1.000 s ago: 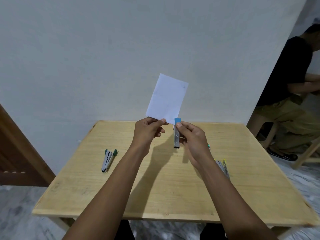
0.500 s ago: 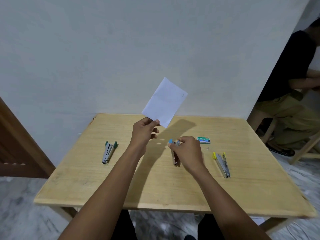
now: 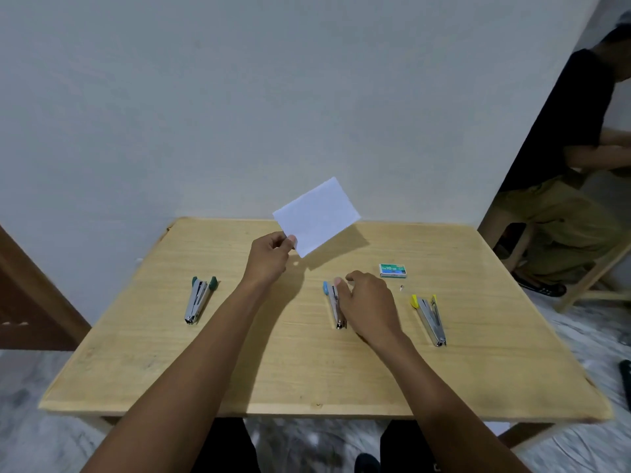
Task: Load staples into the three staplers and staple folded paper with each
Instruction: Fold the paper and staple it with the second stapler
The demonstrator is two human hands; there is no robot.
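Folded paper [image 3: 317, 216] is pinched in left grip [image 3: 269, 257], raised mid-frame; right grip [image 3: 368, 305] is laid loose, thumb touching blue stapler [image 3: 336, 312] on counter [image 3: 239, 370].

One legible marking is recorded: "No 10" is printed in pale characters on the green top face of the staple box [image 3: 393, 270]. Further smaller characters are seen directly after the number on the same face, but they are too small and blurred to be read.
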